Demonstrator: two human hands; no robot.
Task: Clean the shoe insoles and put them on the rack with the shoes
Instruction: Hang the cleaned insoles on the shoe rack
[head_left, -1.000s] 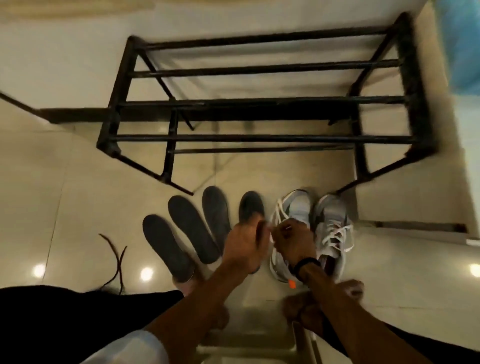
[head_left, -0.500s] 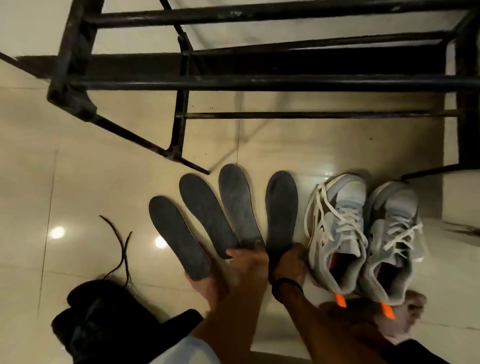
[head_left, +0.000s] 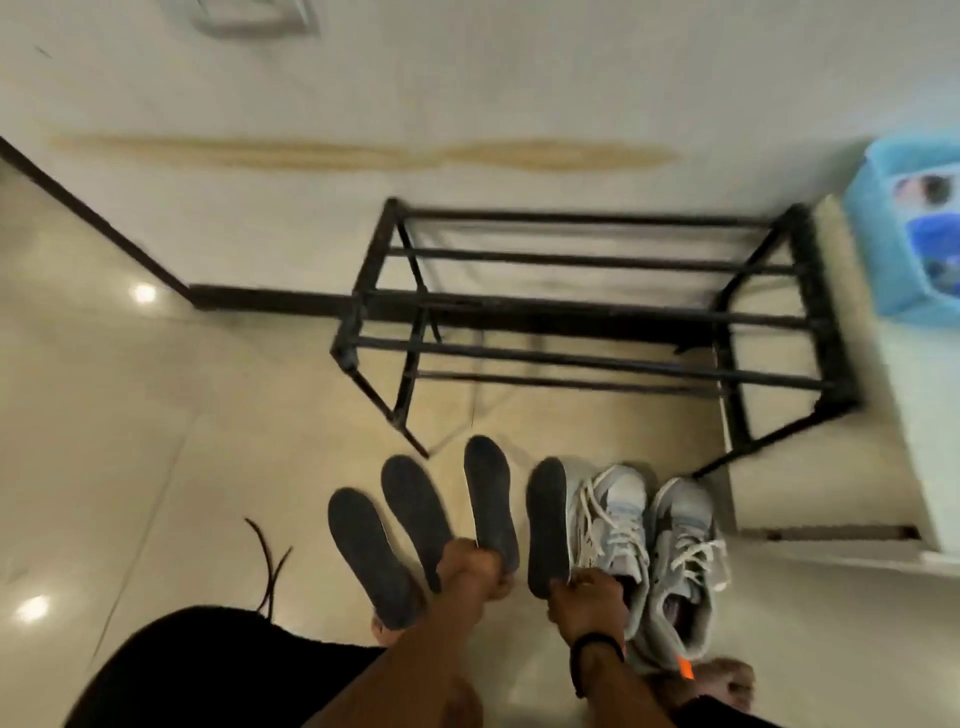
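Several dark grey insoles are in front of me. My left hand (head_left: 475, 571) is shut on the heel of one insole (head_left: 491, 493), lifted off the floor. My right hand (head_left: 587, 597) is shut on the heel of another insole (head_left: 548, 525), held beside the shoes. Two more insoles (head_left: 371, 561) (head_left: 415, 509) lie on the tiled floor to the left. A pair of grey-white sneakers (head_left: 613, 525) (head_left: 680, 561) with white laces stands on the floor at the right. The black metal rack (head_left: 587, 312) stands bare against the wall beyond them.
A dark lace or cord (head_left: 267, 561) lies on the floor at the left. A blue box (head_left: 914, 228) sits on a white ledge at the right. My bare foot (head_left: 722, 680) shows near the shoes. Dark clothing (head_left: 208, 670) covers the lower left.
The view has pulled back and up, so the whole rack shows again. Both hands now hold an insole each, raised from the floor; before, they were reaching at the insole heels.
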